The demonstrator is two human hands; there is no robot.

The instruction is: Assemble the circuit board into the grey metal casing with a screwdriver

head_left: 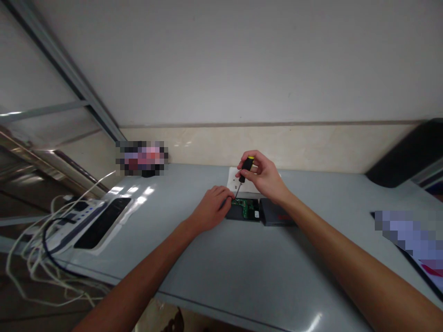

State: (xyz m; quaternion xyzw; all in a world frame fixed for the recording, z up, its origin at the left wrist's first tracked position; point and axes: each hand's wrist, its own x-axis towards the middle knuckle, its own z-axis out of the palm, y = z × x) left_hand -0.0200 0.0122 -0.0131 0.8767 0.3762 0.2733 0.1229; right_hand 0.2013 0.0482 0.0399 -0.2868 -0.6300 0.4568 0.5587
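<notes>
My right hand [266, 177] is closed around the black and yellow handle of a screwdriver [247, 168]. Its thin shaft slants down to the left, and the tip meets the upper left part of a green circuit board [246, 205]. The board lies in an opened flat dark casing [236, 213] on the table. Curled fingers of my left hand [213, 207] hold the casing's left end, and they hide that corner. Beside the casing, on the right, is a dark grey cover [273, 216], partly hidden by my right forearm. Behind them lies a white sheet [233, 177] with several small dark specks, perhaps screws.
At the left of the grey table [221, 263] are a phone [103, 223], a power strip [74, 219] and tangled white cables [31, 267]. A blurred-out object [145, 157] stands at the back left. A black cylinder-like object [404, 157] leans at the right.
</notes>
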